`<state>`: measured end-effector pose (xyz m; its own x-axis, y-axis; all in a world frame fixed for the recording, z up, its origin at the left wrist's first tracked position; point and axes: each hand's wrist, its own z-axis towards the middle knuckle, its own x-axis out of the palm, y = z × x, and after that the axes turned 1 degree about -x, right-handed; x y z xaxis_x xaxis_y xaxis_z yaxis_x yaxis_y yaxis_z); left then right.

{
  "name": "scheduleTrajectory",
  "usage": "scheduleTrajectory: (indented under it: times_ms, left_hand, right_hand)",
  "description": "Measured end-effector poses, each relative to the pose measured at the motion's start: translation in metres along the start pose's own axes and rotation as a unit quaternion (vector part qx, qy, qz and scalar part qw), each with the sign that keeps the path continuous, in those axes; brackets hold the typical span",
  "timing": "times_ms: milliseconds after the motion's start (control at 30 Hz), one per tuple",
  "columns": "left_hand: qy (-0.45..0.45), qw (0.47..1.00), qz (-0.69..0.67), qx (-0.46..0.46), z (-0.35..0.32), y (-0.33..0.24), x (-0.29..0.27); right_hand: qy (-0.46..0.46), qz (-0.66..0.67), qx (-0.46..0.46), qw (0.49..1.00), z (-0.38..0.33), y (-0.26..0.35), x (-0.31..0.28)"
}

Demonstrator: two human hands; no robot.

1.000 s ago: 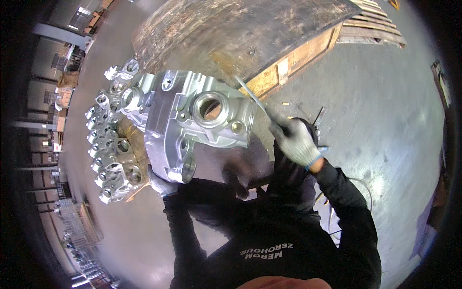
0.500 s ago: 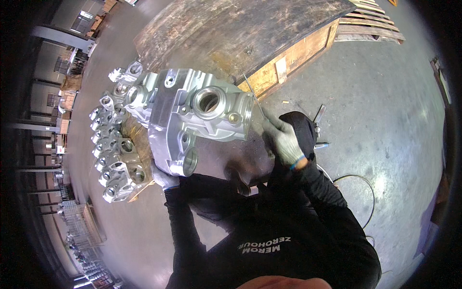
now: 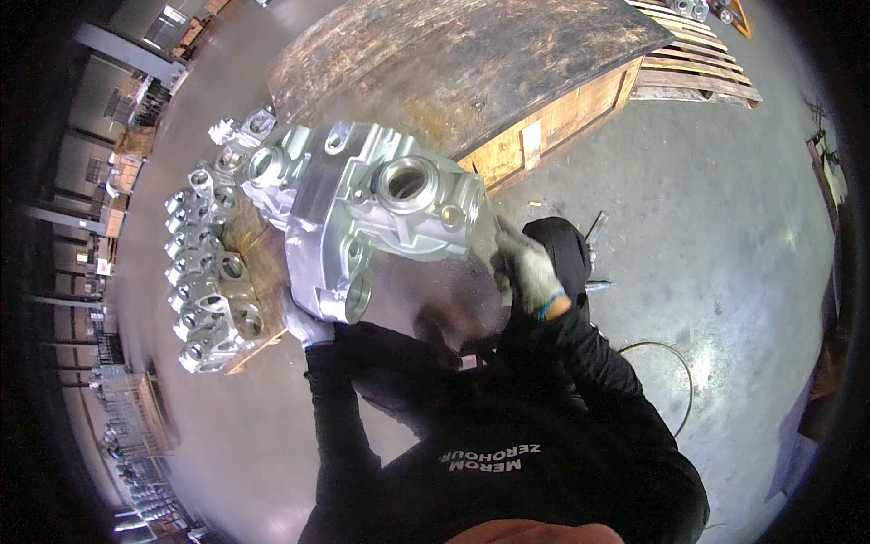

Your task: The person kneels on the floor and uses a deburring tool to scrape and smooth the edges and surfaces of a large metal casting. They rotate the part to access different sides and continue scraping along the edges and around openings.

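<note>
A large silver metal casting, with round bored openings and a flat flange, is tilted in front of me above the edge of the wooden table. My left hand, in a pale work glove, grips its lower left end; most of the fingers are hidden under the metal. My right hand, gloved in grey-white, is closed beside the casting's right end. It holds a thin rod-like tool, which hardly shows now because of blur and the casting; its exact kind cannot be made out.
A worn wooden table stands ahead. Several similar castings sit in rows on a wooden board at the left. A slatted pallet lies far right. Tools and a hose are on the floor to my right.
The thin tool's shaft, seen slanting past the casting's right end before, is now barely visible. My right hand has shifted slightly downward. The whole view has turned a little.
</note>
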<state>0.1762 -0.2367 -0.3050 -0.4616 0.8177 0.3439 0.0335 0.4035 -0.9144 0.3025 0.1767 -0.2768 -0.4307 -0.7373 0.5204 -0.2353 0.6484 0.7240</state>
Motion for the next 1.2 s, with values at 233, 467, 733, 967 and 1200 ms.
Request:
scheduleTrajectory:
  times_ms: [233, 467, 733, 967, 1200]
  left_hand:
    - [-0.04, 0.999, -0.02, 0.011, -0.004, 0.002, 0.006]
    - [-0.092, 0.993, -0.055, 0.048, -0.013, -0.002, 0.016]
    - [-0.151, 0.983, -0.099, 0.038, -0.004, 0.012, 0.011]
    - [-0.161, 0.984, -0.053, 0.055, 0.003, 0.026, 0.005]
    - [-0.127, 0.988, -0.082, 0.039, -0.01, 0.017, 0.016]
  right_hand:
    - [0.025, -0.368, -0.261, 0.892, -0.009, 0.032, -0.017]
    - [0.08, -0.669, -0.386, 0.63, -0.009, 0.105, -0.022]
    - [0.106, -0.648, -0.266, 0.706, -0.021, 0.108, -0.05]
    - [0.034, -0.687, -0.316, 0.653, -0.035, 0.164, 0.024]
    - [0.134, -0.741, -0.386, 0.533, -0.056, 0.189, 0.133]
